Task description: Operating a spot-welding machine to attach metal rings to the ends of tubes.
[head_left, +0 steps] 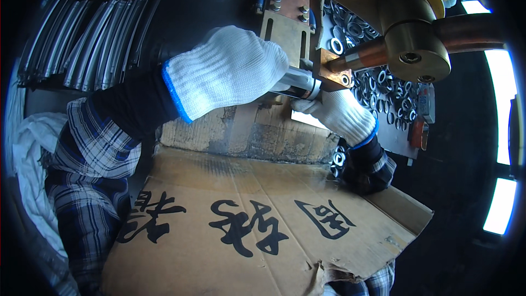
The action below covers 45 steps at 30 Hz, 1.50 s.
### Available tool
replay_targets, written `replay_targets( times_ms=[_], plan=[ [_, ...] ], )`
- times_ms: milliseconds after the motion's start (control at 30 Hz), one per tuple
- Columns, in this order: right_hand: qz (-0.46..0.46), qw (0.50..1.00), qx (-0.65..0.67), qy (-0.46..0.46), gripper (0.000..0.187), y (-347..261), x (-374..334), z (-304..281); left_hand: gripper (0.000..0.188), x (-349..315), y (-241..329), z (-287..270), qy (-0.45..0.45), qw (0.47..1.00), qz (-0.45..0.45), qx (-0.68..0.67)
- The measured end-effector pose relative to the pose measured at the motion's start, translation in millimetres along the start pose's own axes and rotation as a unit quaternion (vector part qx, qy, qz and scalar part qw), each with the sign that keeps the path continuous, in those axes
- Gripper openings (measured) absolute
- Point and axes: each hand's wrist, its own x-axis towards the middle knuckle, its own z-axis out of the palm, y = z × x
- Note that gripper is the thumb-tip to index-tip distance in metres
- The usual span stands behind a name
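My left hand (227, 71), in a white knit glove with a blue cuff, is closed around a shiny metal tube (299, 80) lying nearly level. A metal ring shows around the tube's right end, close against a copper block (332, 70) clamped on a thick copper rod (361, 55). My right hand (346, 118), gloved the same way, is just under that block at the tube's end. Its fingers look bent together, but the tube and block hide most of them, along with whatever they grip.
Many loose metal rings (386, 96) lie on a surface behind my right hand. Bundles of thin curved metal strips (101, 44) are stacked at the far left. A brass clamp head (413, 49) overhangs the right side. Marked cardboard (219, 181) covers my lap.
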Motion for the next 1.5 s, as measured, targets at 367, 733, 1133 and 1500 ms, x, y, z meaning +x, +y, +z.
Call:
replay_targets(
  times_ms=[367, 733, 1133, 1500],
  plan=[
    [0.052, 0.996, 0.064, 0.044, 0.041, 6, 0, 20, 0.045, -6, -4, 4, -0.054, 0.997, -0.046, -0.008],
    [0.05, 0.921, 0.367, 0.12, 0.066, -2, -14, 19, 0.046, 3, -1, -8, -0.036, 0.997, -0.021, 0.068],
    [0.045, 0.836, 0.476, 0.269, 0.049, -15, -1, 35, 0.053, 8, -10, 3, -0.065, 0.993, -0.016, 0.096],
    [0.064, 0.915, 0.343, 0.201, 0.087, 0, -7, 32, 0.044, 8, -10, 0, -0.058, 0.996, -0.003, 0.07]
  ],
)
